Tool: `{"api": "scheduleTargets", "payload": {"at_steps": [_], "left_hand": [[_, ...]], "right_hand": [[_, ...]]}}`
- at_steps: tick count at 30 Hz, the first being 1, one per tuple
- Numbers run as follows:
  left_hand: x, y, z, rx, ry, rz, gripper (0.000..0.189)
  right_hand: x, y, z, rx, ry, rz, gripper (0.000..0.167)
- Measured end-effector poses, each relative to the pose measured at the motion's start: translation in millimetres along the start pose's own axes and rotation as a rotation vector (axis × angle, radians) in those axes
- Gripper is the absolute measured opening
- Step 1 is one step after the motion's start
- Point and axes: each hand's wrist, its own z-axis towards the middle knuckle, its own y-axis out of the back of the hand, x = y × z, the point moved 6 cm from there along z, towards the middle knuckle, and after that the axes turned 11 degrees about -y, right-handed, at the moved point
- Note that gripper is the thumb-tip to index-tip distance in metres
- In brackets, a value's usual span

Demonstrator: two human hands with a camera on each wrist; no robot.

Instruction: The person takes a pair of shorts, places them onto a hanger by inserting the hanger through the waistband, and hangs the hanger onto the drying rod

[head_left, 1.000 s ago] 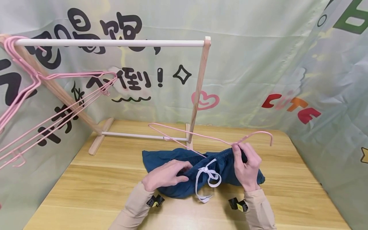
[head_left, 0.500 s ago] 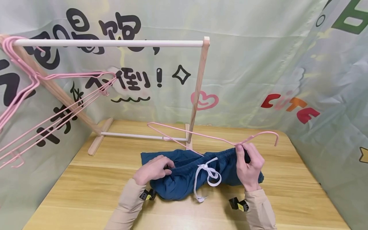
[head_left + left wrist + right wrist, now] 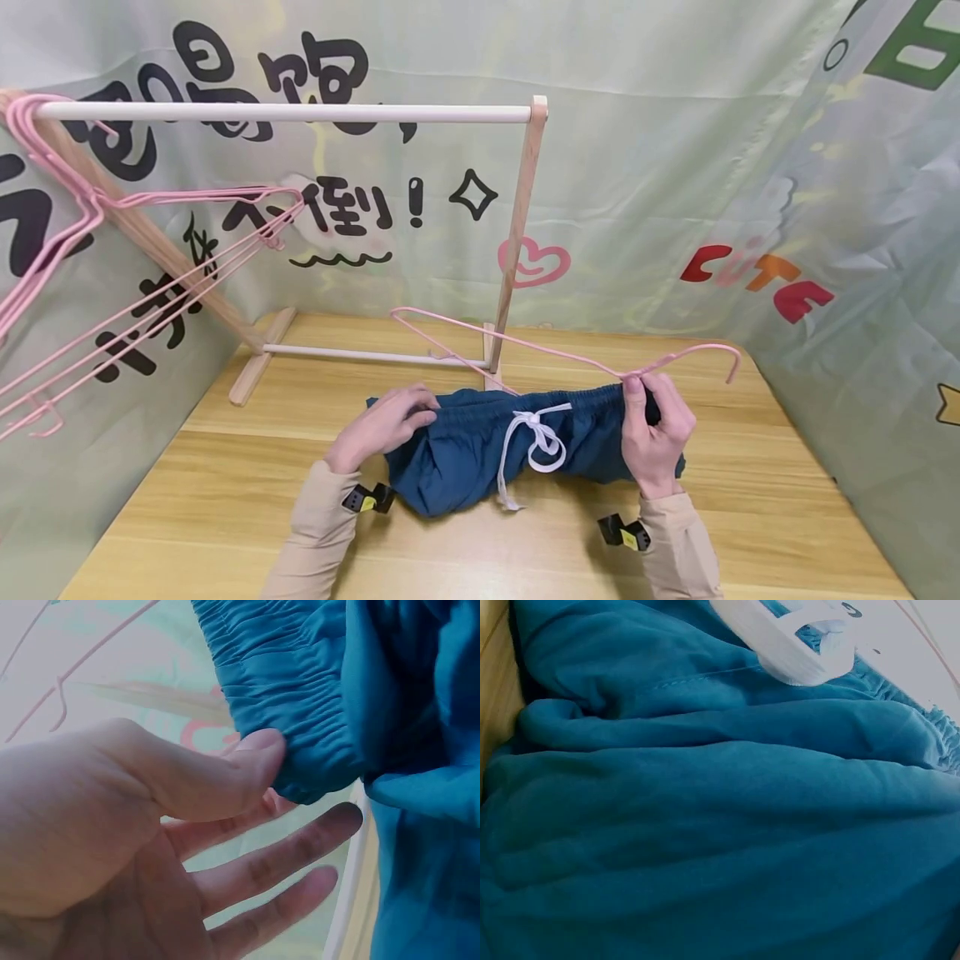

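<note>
Blue drawstring shorts (image 3: 465, 458) lie bunched on the table, their elastic waistband facing up and a white bow (image 3: 542, 442) at the front. With thumb and index finger my left hand (image 3: 386, 423) pinches the waistband's left end; the left wrist view shows its other fingers spread below the gathered waistband (image 3: 292, 697). A pink clothes hanger (image 3: 517, 337) slants behind the shorts, its lower part hidden by the waistband. My right hand (image 3: 658, 429) grips the hanger just below its hook, together with the waistband's right end. The right wrist view holds mostly blue cloth (image 3: 720, 817).
A wood-and-white clothes rack (image 3: 300, 112) stands at the back left of the wooden table (image 3: 225, 500). Several pink hangers (image 3: 90, 196) hang from its left end. Printed cloth (image 3: 637, 167) encloses the table's back and sides.
My left hand has come out of the waist opening and moved left to the waistband's end, which is now drawn straighter. My right hand and the hanger have shifted slightly right.
</note>
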Motion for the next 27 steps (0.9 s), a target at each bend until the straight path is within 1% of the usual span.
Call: {"api": "scheduleTargets", "payload": {"at_steps": [5, 8, 11, 15, 20, 24, 27], "left_hand": [[-0.9, 8.0, -0.8, -0.056, -0.041, 0.026, 0.019], [-0.2, 11.1, -0.7, -0.075, -0.072, -0.014, 0.02], [0.1, 13.7, -0.8, -0.082, -0.092, -0.094, 0.019], [-2.4, 19.0, -2.0, -0.109, -0.106, -0.177, 0.017], [-6.9, 27.6, -5.0, -0.148, -0.117, -0.207, 0.016], [-10.5, 35.3, -9.5, -0.171, -0.099, -0.244, 0.015], [-14.4, 42.5, -12.9, -0.221, -0.09, -0.276, 0.007]], "right_hand": [[0.2, 1.3, 1.2, -0.014, -0.009, -0.006, 0.037], [0.4, 2.8, 2.2, -0.03, -0.025, -0.007, 0.036], [0.5, 4.7, 3.5, -0.049, -0.042, -0.004, 0.035], [0.8, 6.4, 4.7, -0.067, -0.059, 0.002, 0.036], [1.1, 7.7, 5.4, -0.079, -0.073, 0.006, 0.036], [0.1, 8.3, 5.5, -0.077, -0.073, 0.007, 0.034], [-2.0, 8.4, 4.9, -0.064, -0.072, 0.008, 0.032]]}}
